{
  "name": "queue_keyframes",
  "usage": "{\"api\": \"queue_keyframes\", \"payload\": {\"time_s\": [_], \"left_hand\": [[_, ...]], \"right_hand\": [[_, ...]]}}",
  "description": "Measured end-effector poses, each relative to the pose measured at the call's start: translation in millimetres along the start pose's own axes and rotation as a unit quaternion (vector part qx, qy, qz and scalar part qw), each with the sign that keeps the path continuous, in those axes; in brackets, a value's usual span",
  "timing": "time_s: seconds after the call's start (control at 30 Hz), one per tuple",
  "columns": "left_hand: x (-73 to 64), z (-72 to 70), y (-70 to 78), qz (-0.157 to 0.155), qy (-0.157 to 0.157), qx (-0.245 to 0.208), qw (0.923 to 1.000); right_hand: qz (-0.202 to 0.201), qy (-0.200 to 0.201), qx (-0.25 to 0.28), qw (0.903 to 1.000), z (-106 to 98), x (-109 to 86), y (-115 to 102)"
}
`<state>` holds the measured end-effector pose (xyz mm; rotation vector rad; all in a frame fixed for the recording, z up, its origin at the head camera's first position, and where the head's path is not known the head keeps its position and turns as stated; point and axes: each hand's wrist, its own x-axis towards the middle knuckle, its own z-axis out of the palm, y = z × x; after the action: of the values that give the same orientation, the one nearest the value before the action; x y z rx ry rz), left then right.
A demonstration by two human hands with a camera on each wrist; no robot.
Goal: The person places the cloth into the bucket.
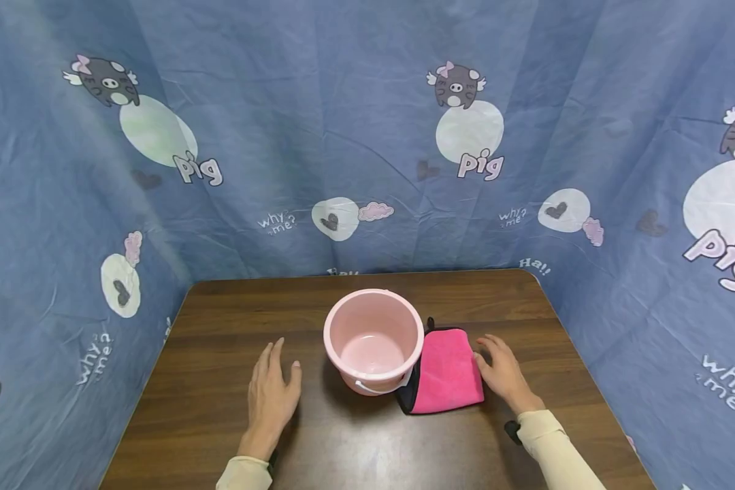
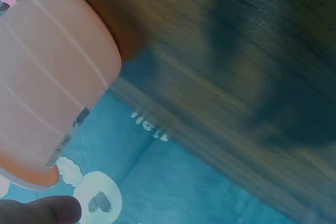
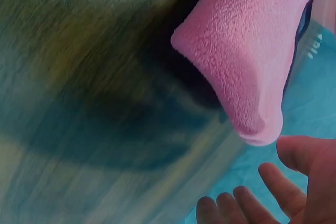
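A pale pink bucket [image 1: 374, 333] stands upright on the table, its white handle lowered toward the front. Right beside it lies a folded bright pink cloth [image 1: 448, 371] with black edging and a small black loop. My left hand [image 1: 271, 395] is held left of the bucket, fingers loosely extended and apart from it. In the left wrist view its thumb shows below the bucket [image 2: 50, 77]. My right hand [image 1: 503, 374] is at the cloth's right side, fingers relaxed and holding nothing. The right wrist view has its thumb tip right at the corner of the cloth [image 3: 241, 51].
The brown wooden table [image 1: 220, 327] has its far edge against a blue curtain [image 1: 367, 136] printed with pigs and lettering, which also hangs along both sides. A dark band [image 1: 512, 431] is on the right wrist.
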<state>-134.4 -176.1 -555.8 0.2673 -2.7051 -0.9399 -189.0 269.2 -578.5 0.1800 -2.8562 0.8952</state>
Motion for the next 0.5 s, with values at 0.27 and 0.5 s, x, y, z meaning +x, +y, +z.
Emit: {"api": "queue_keyframes", "payload": {"time_s": [0.27,0.5], "left_hand": [[-1.6,1.4,4.7,0.002,0.0,-0.011,0.9999],[-1.4,3.0,10.6,0.008,0.011,-0.017,0.9998]], "right_hand": [[0.019,-0.017,0.018,0.9995,9,-1.8,-6],[0.04,-0.033,0.026,0.9983,17,-2.2,-4]]}}
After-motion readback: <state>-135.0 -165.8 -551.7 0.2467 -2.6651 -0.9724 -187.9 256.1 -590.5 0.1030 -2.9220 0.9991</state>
